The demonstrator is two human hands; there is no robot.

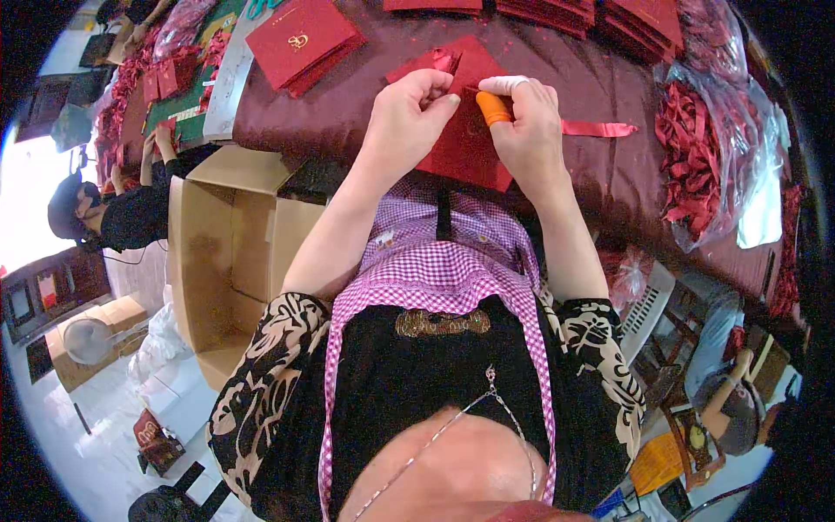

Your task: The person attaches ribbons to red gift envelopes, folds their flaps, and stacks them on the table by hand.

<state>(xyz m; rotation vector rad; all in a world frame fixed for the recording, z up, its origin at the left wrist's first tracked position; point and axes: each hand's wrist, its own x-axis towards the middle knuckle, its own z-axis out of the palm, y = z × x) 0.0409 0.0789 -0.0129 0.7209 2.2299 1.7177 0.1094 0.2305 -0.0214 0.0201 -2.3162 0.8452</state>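
Two hands point(409, 109) point(522, 122) on red square card point(461, 148), red ribbon point(596, 129) alongside

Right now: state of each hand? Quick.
Left hand: closed, pinching the red ribbon at the top of the red card.
Right hand: closed on the red card, orange finger cot on one finger.

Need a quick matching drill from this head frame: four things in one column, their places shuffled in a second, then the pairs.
Things:
1. red card
2. cardboard box
3. bag of ribbons
4. orange finger cover

Places:
A. at the table's right end
B. on a finger of the right hand
C. under both hands, on the tablecloth
D. open, left of the person, below the table edge

Pairs: 1-C, 2-D, 3-A, 4-B
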